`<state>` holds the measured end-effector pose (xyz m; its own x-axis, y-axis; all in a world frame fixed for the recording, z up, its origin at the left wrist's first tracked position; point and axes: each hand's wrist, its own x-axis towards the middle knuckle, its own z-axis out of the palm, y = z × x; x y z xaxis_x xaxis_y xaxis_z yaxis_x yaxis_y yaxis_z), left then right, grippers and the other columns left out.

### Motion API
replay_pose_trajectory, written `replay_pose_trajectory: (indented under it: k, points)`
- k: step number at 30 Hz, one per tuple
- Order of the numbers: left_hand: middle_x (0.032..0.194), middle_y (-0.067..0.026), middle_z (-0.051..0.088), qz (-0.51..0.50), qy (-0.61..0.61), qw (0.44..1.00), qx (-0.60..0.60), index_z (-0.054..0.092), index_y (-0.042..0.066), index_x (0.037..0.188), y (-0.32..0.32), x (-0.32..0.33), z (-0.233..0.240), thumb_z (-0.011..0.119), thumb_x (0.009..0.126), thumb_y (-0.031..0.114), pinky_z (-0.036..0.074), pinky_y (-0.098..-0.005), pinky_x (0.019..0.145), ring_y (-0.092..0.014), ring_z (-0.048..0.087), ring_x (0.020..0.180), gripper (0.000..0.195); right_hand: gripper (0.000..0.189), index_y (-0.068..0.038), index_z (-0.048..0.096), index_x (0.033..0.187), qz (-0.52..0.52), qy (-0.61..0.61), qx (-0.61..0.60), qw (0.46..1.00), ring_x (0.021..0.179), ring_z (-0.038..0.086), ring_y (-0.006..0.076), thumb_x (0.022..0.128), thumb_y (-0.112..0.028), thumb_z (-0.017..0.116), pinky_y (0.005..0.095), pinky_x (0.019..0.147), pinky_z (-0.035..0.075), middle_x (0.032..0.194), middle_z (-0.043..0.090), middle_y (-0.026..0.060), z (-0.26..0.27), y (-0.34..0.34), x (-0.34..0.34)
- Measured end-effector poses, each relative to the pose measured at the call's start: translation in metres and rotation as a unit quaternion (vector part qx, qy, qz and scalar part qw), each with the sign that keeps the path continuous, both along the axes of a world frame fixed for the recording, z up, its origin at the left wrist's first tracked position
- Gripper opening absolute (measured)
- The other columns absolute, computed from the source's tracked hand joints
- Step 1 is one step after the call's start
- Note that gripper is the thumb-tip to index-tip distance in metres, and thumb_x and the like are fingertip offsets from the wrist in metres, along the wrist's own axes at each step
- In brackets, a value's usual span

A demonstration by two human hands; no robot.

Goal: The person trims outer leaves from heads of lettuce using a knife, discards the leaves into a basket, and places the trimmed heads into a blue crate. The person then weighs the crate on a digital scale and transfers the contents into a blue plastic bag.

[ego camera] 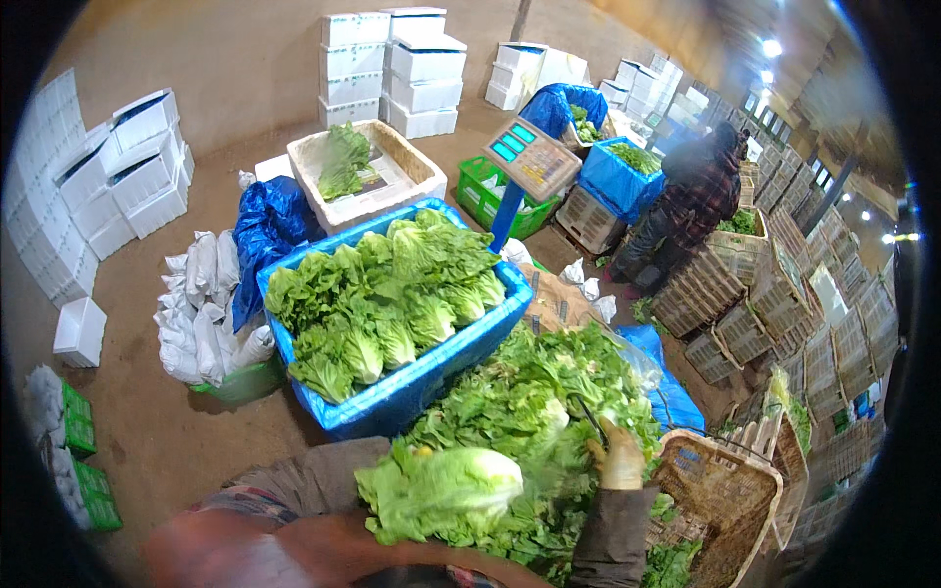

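My right hand [620,454], in a pale glove, is closed on a dark-handled tool with a curved blade [586,413], perhaps a knife, above a heap of loose lettuce leaves [529,375]. A head of romaine lettuce [448,481] lies in front of me, its pale base towards the right. My left hand is not visible; the left sleeve ends near that head. Beyond, a crate lined with blue plastic [397,411] holds several rows of lettuce heads [390,287]. It stands against a scale with a lit display [533,158].
A dirty plastic crate [713,485] with leaves is at my right. Behind the lined crate stands a foam box [367,202] with lettuce. White bags [209,316] lie on a green crate at left. A person [687,198] bends near stacked crates [698,290] further off.
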<state>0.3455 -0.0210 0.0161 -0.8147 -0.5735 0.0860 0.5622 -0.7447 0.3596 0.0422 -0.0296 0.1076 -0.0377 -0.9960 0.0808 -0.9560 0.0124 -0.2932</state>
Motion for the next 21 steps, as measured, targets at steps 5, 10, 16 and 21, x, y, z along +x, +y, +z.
replay_pose_trajectory:
  k: [5,10,16,21]
  points:
    - [0.147,-0.0184,0.045,0.108,-0.135,0.982,-0.07,0.037,0.002,0.149,-0.053,0.064,0.014,0.058,0.092,0.047,0.04,-0.0438,0.113,-0.031,0.05,0.132,0.076,0.053,-0.007,0.066,0.12,0.302,-0.254,0.058,0.917,0.11,0.061,0.0266,0.072,-0.014,0.087,0.039,0.096,0.049,0.116,0.066,0.0122,0.031,-0.021,0.098]
    - [0.152,-0.0185,0.04,0.138,-0.174,0.973,-0.064,0.033,0.003,0.152,-0.081,0.108,0.004,0.064,0.087,0.053,0.038,-0.0457,0.115,-0.032,0.046,0.135,0.088,0.04,-0.002,0.064,0.096,0.103,-0.555,0.202,0.8,0.079,0.062,0.02,0.062,0.006,0.084,0.0343,0.07,0.051,0.094,0.064,0.0096,-0.005,-0.068,0.152]
    - [0.158,-0.0187,0.033,0.112,-0.225,0.968,-0.011,0.027,0.003,0.155,-0.117,0.195,0.032,0.071,0.08,0.061,0.035,-0.048,0.117,-0.034,0.042,0.139,0.104,0.019,-0.007,0.059,0.079,-0.029,-0.631,0.03,0.775,0.051,0.054,0.0147,0.075,0.001,0.075,0.0275,0.044,0.044,0.078,0.064,0.0103,-0.009,-0.118,0.183]
    - [0.154,-0.0216,0.034,0.486,-0.303,0.808,-0.138,0.008,0.005,0.159,-0.221,0.229,0.03,0.085,0.078,0.041,0.036,-0.0433,0.116,-0.031,0.038,0.142,0.117,0.012,-0.005,0.06,0.089,-0.162,-0.572,0.018,0.804,0.045,0.052,0.0124,0.09,-0.01,0.07,0.028,0.041,0.043,0.083,0.071,0.0155,-0.026,-0.095,0.149]
